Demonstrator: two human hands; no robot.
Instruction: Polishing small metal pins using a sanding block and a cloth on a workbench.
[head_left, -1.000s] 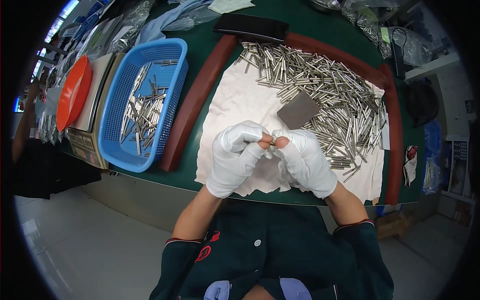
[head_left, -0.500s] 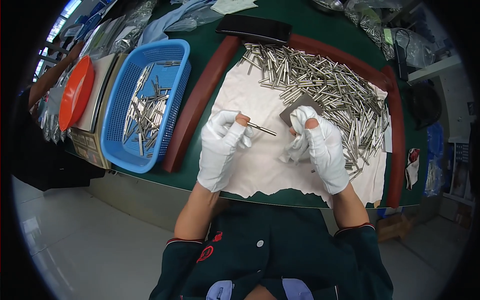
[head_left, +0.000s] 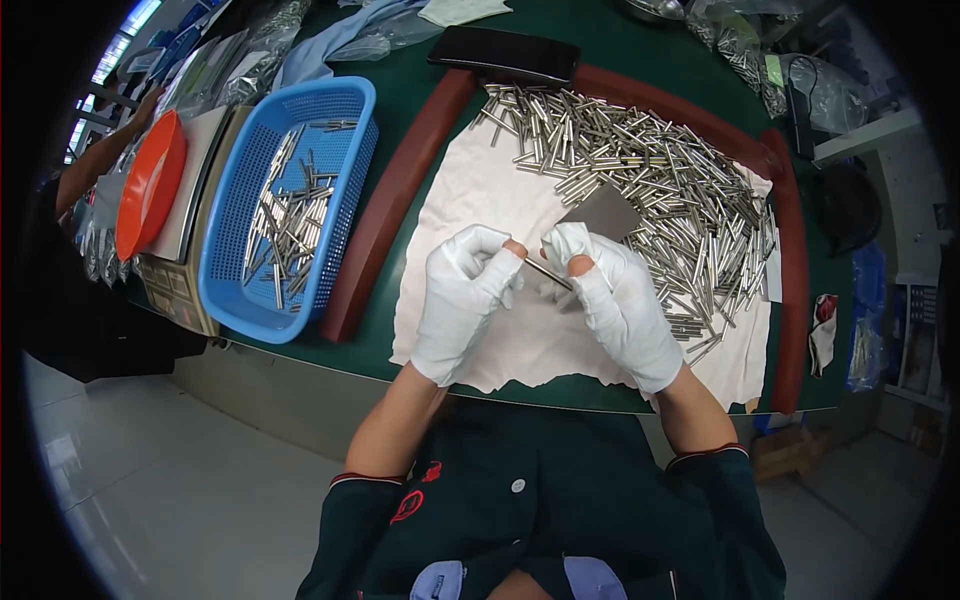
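My left hand [head_left: 463, 300], in a white glove with bare fingertips, pinches a slim metal rod [head_left: 547, 272] between thumb and fingers. The rod points right and slightly down, its far end at my right hand. My right hand [head_left: 628, 312], gloved the same way, is closed on a bunched white cloth [head_left: 567, 240] beside that end. Whether the cloth touches the rod is hard to tell. Just beyond my right hand a flat grey square piece [head_left: 607, 212] shows at the edge of a large heap of metal rods [head_left: 690, 190]. Its lower part is hidden.
A pale cloth [head_left: 450, 205] lies under the heap, framed by dark red rails [head_left: 400, 205]. Left stand a blue basket [head_left: 365, 150] holding rods, a scale [head_left: 180, 285] and an orange bowl [head_left: 150, 185]. A black phone-like slab [head_left: 503, 54] lies behind. Another person's arm [head_left: 100, 160] is far left.
My left hand has moved right with the rod, and my right hand has shifted left with the cloth. The rod's far end, clear of the right hand before, is now at it.
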